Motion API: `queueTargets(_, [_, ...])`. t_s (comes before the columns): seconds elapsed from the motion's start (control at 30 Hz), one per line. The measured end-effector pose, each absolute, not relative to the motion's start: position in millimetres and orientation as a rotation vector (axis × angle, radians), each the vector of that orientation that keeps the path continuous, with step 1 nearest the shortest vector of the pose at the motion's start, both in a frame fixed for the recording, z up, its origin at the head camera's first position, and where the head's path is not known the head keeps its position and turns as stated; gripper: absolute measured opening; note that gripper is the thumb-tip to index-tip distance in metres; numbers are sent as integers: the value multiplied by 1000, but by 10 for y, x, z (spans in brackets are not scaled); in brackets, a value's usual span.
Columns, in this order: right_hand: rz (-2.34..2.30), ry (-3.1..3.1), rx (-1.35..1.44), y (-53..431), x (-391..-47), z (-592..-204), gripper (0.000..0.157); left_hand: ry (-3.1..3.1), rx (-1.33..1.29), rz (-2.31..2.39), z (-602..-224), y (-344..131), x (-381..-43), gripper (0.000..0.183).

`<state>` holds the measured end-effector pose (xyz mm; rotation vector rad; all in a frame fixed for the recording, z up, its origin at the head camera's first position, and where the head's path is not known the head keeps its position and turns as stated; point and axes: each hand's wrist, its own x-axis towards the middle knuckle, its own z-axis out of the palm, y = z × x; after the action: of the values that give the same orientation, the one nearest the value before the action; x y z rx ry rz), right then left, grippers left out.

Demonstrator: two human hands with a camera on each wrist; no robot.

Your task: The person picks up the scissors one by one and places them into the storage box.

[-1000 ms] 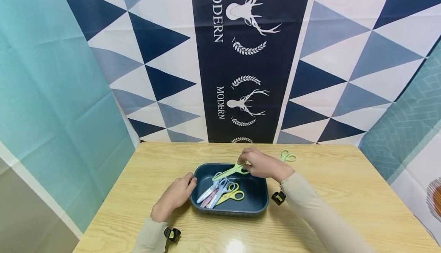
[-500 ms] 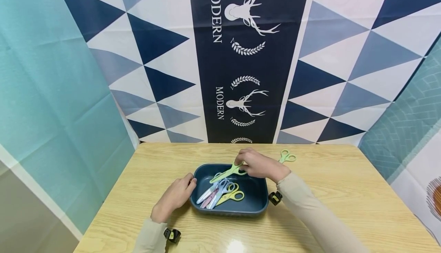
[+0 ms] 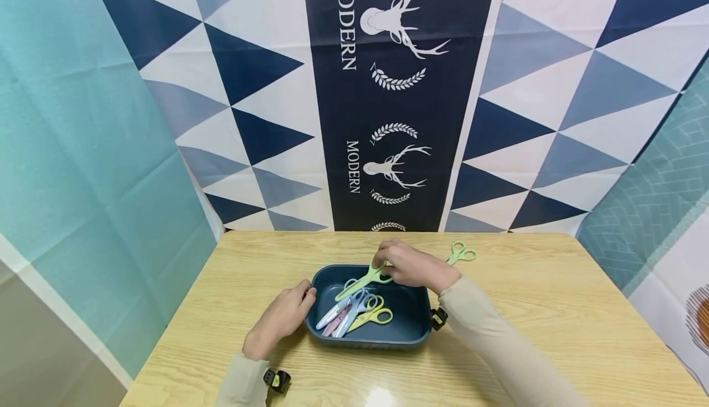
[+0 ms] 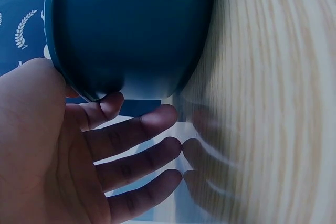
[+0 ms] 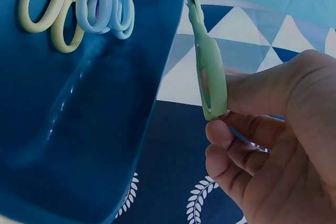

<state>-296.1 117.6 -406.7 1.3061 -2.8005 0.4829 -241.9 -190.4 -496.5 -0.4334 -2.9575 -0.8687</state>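
A dark blue plastic bin (image 3: 408,328) stands on the table, and my left hand (image 3: 281,316) holds its left rim. In the left wrist view the thumb tip is hidden behind the rim of the bin, while the index finger touches the outer wall. My right hand (image 3: 408,264) pinches a pair of light green scissors (image 3: 354,285) by the handles over the bin. Their blades slant down to the left. Inside the bin lie blue scissors (image 3: 346,319), pink scissors (image 3: 335,322) and yellow scissors (image 3: 364,317), bunched at the left. Another pale blue-white pair (image 3: 330,314) lies partly covered there.
A second pair of light green scissors (image 3: 455,257) lies on the wooden table (image 3: 515,308) beyond my right wrist, partly hidden by it. A patterned cloth (image 3: 388,197) hangs behind the table's far edge.
My right hand has shifted slightly left with the green scissors, and their blades now tilt more steeply down toward the pile. The left hand and bin have hardly moved.
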Motion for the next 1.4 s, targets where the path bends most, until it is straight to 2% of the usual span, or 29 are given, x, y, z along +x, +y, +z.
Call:
queueTargets(1.03, [540, -2814, 1381, 996, -3008, -4071, 23, -2946, -462, -886, -4971, -1911, -2420, 27])
queueTargets(1.4, [533, -2711, 1497, 940, -3037, -4132, 24, -2950, -452, -870, -4968, -1909, -2406, 25])
